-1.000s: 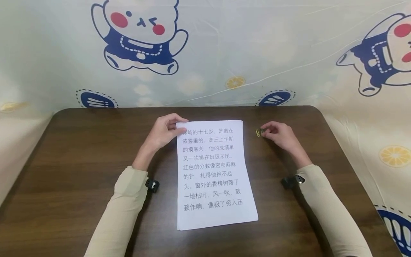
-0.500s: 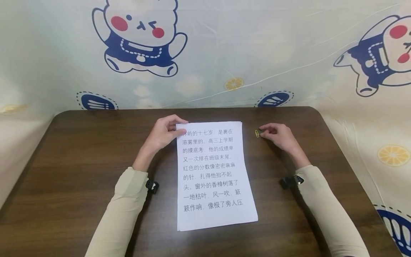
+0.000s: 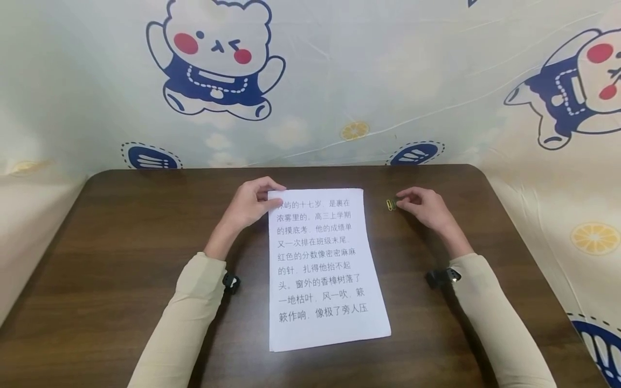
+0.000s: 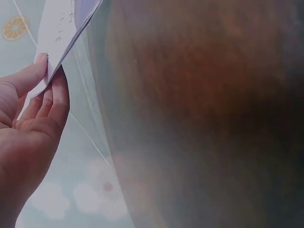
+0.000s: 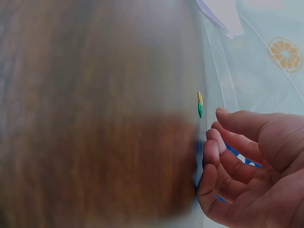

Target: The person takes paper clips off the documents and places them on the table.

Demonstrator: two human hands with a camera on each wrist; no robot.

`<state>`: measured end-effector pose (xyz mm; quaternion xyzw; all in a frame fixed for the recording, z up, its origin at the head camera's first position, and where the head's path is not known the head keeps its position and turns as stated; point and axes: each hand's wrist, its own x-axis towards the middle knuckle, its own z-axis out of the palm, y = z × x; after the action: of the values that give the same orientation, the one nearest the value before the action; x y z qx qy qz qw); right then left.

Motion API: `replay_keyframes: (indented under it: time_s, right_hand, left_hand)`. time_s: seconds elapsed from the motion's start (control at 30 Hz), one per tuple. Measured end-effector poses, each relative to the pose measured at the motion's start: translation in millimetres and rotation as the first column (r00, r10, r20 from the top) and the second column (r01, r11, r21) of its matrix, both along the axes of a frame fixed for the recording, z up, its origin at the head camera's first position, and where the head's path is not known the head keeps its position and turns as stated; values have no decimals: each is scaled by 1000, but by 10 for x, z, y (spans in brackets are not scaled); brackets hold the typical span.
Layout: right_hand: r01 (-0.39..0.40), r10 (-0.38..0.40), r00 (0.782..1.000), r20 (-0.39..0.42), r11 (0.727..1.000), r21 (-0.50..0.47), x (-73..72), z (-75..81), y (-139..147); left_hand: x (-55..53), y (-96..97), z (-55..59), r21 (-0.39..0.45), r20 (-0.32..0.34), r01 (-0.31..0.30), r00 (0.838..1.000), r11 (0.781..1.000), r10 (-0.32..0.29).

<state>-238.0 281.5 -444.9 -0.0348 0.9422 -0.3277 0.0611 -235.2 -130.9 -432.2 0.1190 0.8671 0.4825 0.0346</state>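
My left hand [image 3: 249, 205] pinches the top left corner of a stack of white printed paper [image 3: 317, 269], thumb on top and fingers beneath, as the left wrist view shows of the paper [image 4: 59, 38]. To the right of the stack, a yellow paper clip [image 3: 389, 205] and a green paper clip [image 3: 394, 205] lie side by side on the table. Just right of them is my right hand [image 3: 427, 209], its fingers bent. In the right wrist view, the green clip [image 5: 200, 110] shows apart from the thumb tip, and nothing sits between thumb and fingers.
The dark wooden table [image 3: 136, 258] ends at a rounded back edge. Behind it hangs a pale curtain [image 3: 320, 81] with cartoon prints. A small black camera is worn on each wrist, over beige sleeves [image 3: 170, 328].
The right hand's fingertips have come away slightly from the green paper clip, which now shows more plainly beside the yellow one. The left hand keeps its pinch on the paper. The head view has tilted slightly.
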Motion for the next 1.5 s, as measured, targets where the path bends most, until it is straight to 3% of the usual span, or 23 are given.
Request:
replay_keyframes:
  time_s: [0.57,0.93,1.5]
  right_hand:
    - [32,-36,996,-79,998,-52,91,138,14]
    - [28,-35,994,-99,997,-72,99,159,-10]
    - [11,-17,995,-100,998,-67,121,155,20]
  left_hand:
    - [-15,78,-39,-182,12,13,1000,983,-11]
    - [-63,80,-72,-220,14,21,1000,975,-18]
    - [-46,133,-71,-283,44,17,999,959,-5]
